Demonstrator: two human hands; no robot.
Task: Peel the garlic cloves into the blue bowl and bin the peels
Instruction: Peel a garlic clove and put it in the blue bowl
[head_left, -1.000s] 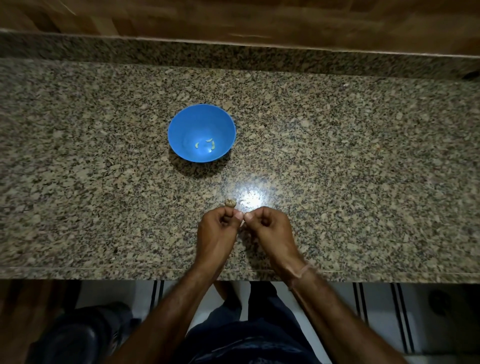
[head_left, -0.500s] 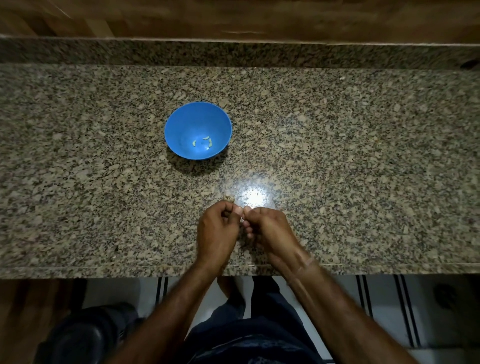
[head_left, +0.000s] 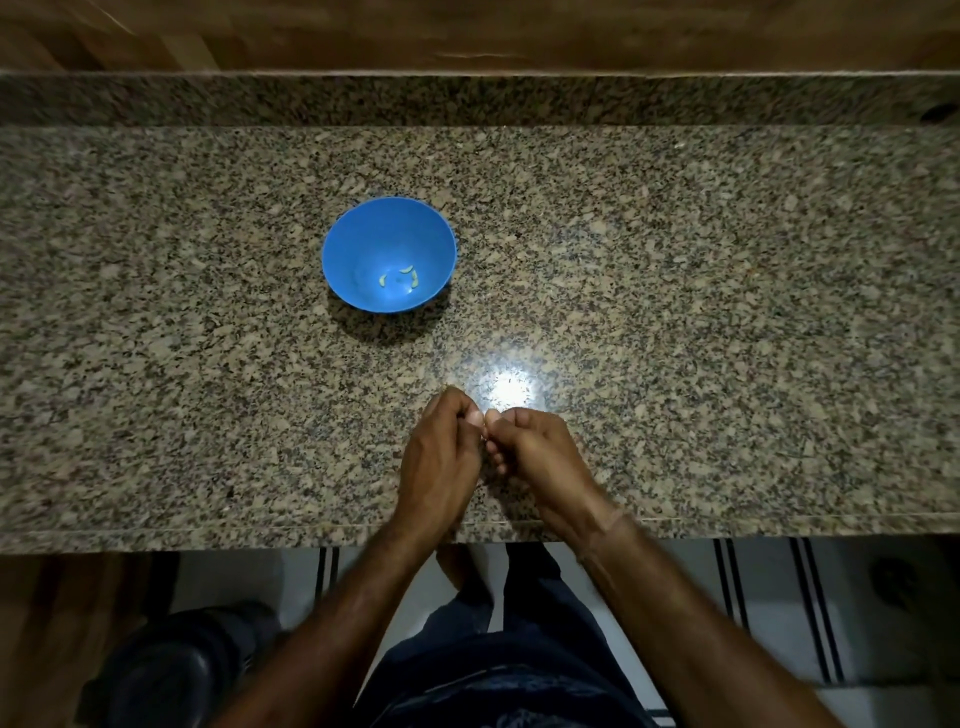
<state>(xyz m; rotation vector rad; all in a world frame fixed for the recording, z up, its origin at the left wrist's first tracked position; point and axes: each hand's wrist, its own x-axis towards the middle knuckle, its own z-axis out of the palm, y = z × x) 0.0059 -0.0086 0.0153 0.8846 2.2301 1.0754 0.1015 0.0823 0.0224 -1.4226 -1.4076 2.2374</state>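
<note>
Hands meet at six o'clock on the speckled stone counter (head_left: 727, 312), just inside its near edge. The left hand (head_left: 441, 457) and right hand (head_left: 540, 457) are both curled tight, thumb tips touching, nipping something tiny between them. It is all but hidden; going by the task I take it for a garlic clove, with the skin being worked loose. Holding it low and close to the body likely gives the nails purchase and keeps any scraps over the counter.

At eleven o'clock from the hands, well apart from them, the blue bowl (head_left: 363, 244) stands upright with three pale peeled cloves (head_left: 400, 278) in its bottom. That puts it within an easy reach forward for the next drop. A bright glare (head_left: 506, 389) lies on the stone just past the knuckles, at one o'clock.

Down on the floor at seven o'clock sits a dark round shape (head_left: 171, 675); whether it is the bin I cannot tell. No loose peel shows on the counter.
</note>
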